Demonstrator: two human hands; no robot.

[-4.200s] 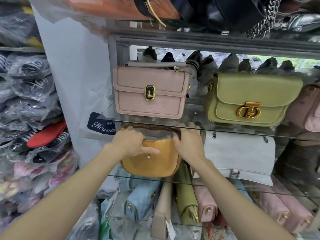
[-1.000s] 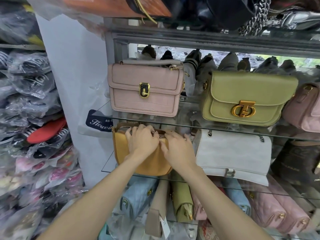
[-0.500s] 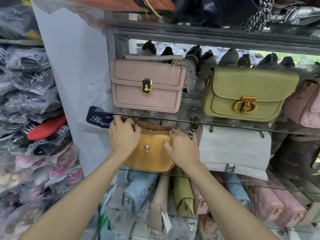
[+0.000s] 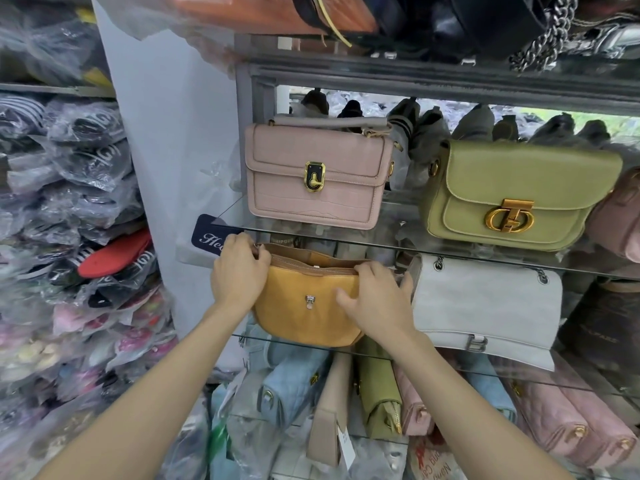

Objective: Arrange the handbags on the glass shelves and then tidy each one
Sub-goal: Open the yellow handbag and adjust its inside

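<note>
A mustard-yellow half-moon handbag (image 4: 304, 317) with a small silver clasp stands upright on the middle glass shelf (image 4: 450, 367), at its left end. My left hand (image 4: 239, 271) grips the bag's upper left corner by the brown strap. Against its upper right side lies my right hand (image 4: 377, 299), fingers spread over the front and top edge. Beside it on the right stands a pale grey flap bag (image 4: 485, 306). On the upper glass shelf (image 4: 398, 249) stand a pink box bag (image 4: 317, 174) and an olive-green bag (image 4: 516, 195).
Below the middle shelf, several blue, beige, green and pink bags (image 4: 374, 393) stand packed edge-on. Dark bags and a chain strap (image 4: 543, 32) fill the top shelf. Plastic-wrapped shoes (image 4: 76, 237) are stacked at left. A white panel (image 4: 173, 150) closes the shelf's left side.
The yellow bag has been turned front-facing and set upright; my hands moved apart from its top middle to its two upper corners.
</note>
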